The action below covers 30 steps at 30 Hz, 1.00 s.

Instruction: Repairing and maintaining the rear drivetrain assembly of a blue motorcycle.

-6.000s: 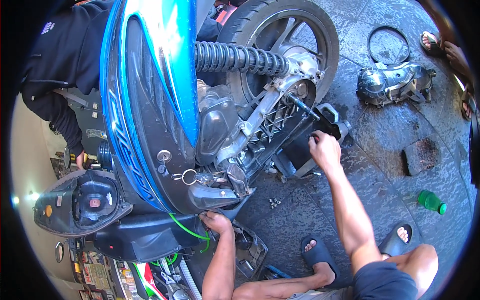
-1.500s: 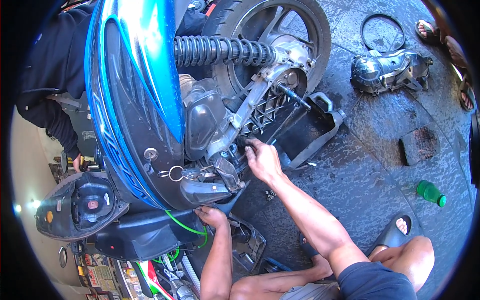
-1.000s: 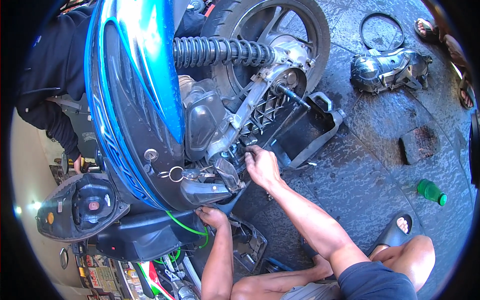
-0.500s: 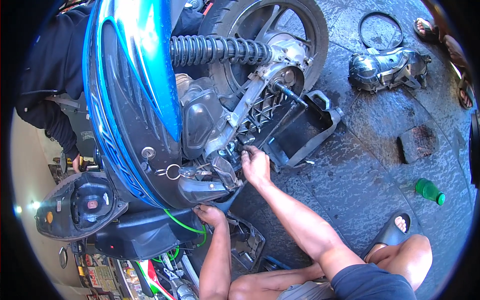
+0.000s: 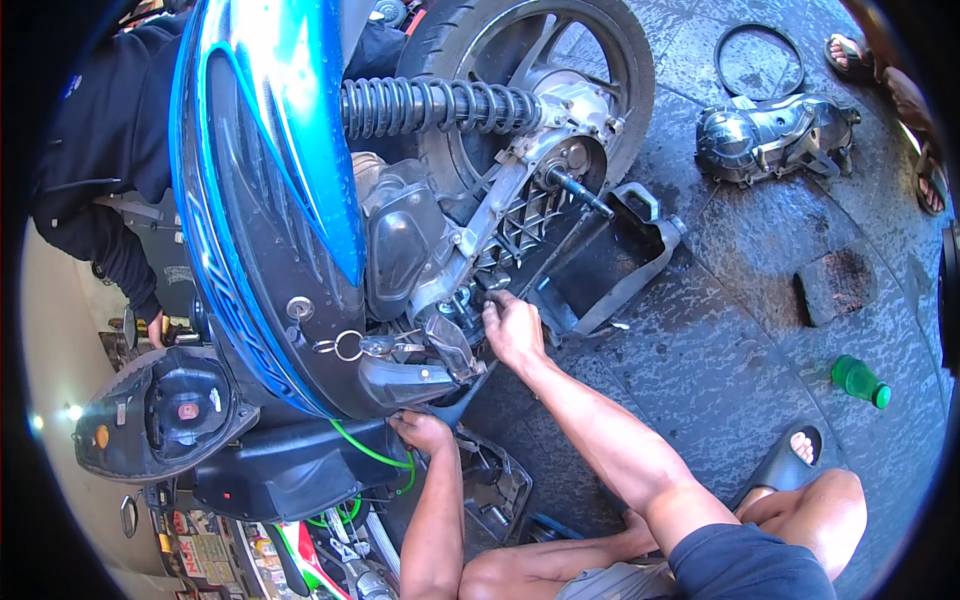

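Note:
A blue and black scooter [image 5: 315,190] has its silver engine case [image 5: 470,230] exposed below a coil shock [image 5: 440,105]. My right hand [image 5: 515,330] has its fingers curled at the lower engine fittings [image 5: 460,308]; what they grip is hidden. Beside it lies a cut black plastic container [image 5: 600,285]. My left hand [image 5: 425,435] is closed on the edge of a black plastic panel [image 5: 380,440] under the body, near a thin green hose [image 5: 365,450]. A key ring [image 5: 348,345] hangs between my hands.
A removed engine cover [image 5: 760,140], black belt [image 5: 760,30], stone block [image 5: 835,285] and green bottle [image 5: 855,380] lie on the tiled floor. An upturned seat [image 5: 160,410] rests left. A co-worker in dark sleeves [image 5: 100,170] works beyond the scooter; another person's feet [image 5: 850,55] are upper right.
Since six seconds ago, my right hand has moved left from the black container to the lower engine, and stays there over the last second. My left hand holds its place.

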Each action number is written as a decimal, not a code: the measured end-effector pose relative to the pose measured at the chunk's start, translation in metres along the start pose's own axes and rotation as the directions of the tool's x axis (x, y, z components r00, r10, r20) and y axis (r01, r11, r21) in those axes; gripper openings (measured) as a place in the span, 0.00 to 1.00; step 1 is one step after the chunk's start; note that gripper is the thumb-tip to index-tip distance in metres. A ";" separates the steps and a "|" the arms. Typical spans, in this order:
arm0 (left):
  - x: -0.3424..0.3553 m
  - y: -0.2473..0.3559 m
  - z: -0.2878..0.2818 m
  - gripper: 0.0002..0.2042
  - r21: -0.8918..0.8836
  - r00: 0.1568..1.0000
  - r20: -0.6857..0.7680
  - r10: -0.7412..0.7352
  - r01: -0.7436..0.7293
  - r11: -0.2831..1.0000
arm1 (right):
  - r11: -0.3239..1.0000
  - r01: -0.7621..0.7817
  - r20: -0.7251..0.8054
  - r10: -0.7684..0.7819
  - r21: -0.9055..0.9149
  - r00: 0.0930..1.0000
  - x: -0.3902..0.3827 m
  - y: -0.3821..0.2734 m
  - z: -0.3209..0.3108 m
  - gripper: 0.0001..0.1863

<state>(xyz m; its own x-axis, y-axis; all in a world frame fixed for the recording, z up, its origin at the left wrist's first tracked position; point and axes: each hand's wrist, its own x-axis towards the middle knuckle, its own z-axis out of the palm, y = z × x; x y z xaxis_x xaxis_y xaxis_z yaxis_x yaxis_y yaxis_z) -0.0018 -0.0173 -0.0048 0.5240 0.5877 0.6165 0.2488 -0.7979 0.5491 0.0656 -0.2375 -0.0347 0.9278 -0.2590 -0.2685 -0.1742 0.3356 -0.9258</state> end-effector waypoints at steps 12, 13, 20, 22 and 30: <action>0.000 0.000 -0.001 0.23 -0.057 1.000 0.021 0.003 -0.002 0.998 | 0.959 0.208 0.032 -0.206 -0.191 0.978 -0.017 0.004 -0.008 0.15; 0.002 -0.003 -0.001 0.23 -0.057 1.000 0.017 0.005 -0.004 0.998 | 0.962 0.205 0.052 -0.199 -0.179 0.979 -0.018 0.004 -0.007 0.15; 0.003 -0.009 0.001 0.22 0.006 0.999 -0.026 0.023 -0.023 1.000 | 0.947 0.273 -0.040 -0.283 -0.171 0.958 -0.023 0.010 -0.009 0.14; 0.003 -0.010 0.001 0.22 0.025 1.000 -0.026 0.011 -0.011 1.000 | 0.952 0.251 0.016 -0.252 -0.178 0.968 -0.024 0.014 -0.008 0.14; -0.001 -0.002 -0.001 0.19 -0.013 0.999 -0.026 0.047 -0.048 0.999 | 0.974 0.178 0.018 -0.177 -0.139 0.984 -0.023 0.018 -0.004 0.15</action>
<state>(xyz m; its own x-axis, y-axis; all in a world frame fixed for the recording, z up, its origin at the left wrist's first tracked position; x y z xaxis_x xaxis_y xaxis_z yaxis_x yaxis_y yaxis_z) -0.0038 -0.0158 -0.0061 0.5139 0.5525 0.6563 0.2125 -0.8232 0.5265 0.0395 -0.2293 -0.0461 0.9497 -0.2982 -0.0958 -0.0509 0.1547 -0.9866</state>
